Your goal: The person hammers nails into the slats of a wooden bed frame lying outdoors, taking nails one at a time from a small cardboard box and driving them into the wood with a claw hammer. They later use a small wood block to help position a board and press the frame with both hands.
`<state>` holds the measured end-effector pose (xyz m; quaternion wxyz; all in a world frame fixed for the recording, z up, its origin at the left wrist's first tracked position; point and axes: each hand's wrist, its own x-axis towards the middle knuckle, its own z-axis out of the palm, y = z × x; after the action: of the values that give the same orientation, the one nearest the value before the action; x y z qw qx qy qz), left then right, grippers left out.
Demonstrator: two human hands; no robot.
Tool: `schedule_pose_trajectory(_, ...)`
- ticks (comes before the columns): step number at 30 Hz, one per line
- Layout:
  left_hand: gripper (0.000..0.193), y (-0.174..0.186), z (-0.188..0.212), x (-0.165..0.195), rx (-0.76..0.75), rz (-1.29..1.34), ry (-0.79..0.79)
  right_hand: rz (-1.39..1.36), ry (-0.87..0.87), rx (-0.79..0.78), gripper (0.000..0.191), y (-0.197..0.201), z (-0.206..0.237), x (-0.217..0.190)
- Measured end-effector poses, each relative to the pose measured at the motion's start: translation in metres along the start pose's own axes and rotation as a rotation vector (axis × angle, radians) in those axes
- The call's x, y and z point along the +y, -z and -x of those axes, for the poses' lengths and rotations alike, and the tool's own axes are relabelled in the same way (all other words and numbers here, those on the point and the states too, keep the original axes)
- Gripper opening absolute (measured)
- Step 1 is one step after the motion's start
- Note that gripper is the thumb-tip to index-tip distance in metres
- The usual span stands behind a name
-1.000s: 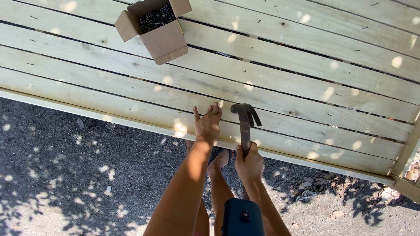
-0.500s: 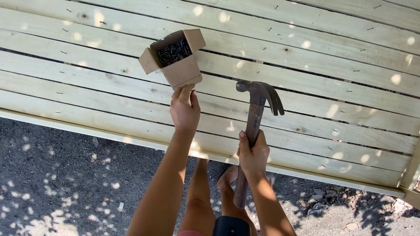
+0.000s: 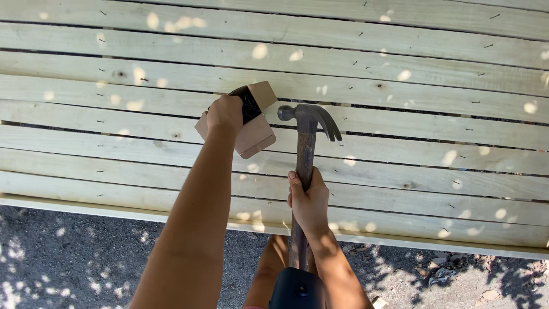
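Observation:
My left hand reaches into a small open cardboard box of dark nails that rests on the pale wooden slats. The fingers are inside the box and hidden, so I cannot see what they touch. My right hand grips the wooden handle of a claw hammer. The hammer's metal head is raised just right of the box, above the slats.
The slatted wooden panel lies flat and fills the upper view, with small nails standing along its boards. Its near edge borders dark gravel ground. My legs and a dark object show at the bottom centre.
My left hand has moved from the slats up to the box and into it. The hammer in my right hand has risen and now sits closer to the box.

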<state>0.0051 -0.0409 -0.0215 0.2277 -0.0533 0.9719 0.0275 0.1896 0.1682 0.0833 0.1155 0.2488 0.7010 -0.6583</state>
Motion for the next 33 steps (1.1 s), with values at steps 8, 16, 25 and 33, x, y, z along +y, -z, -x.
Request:
schedule_pose_trajectory(8,0.018,0.006,-0.001,-0.004,-0.042,-0.045,-0.068,0.008,-0.049,0.025,0.021,0.003,-0.002,0.007)
schedule_pose_trajectory(16,0.016,0.027,0.038,-0.007,0.137,0.269,0.033,-0.002,-0.086,0.036,0.02,0.022,-0.003,0.019)
schedule_pose_trajectory(25,0.021,0.028,0.103,0.027,0.198,1.622,0.068,-0.008,-0.052,-0.008,0.019,0.06,0.008,0.018)
schedule_pose_trajectory(33,0.031,-0.065,0.2,0.132,-0.079,1.599,0.082,0.108,0.018,0.029,0.02,0.154,0.013,0.033)
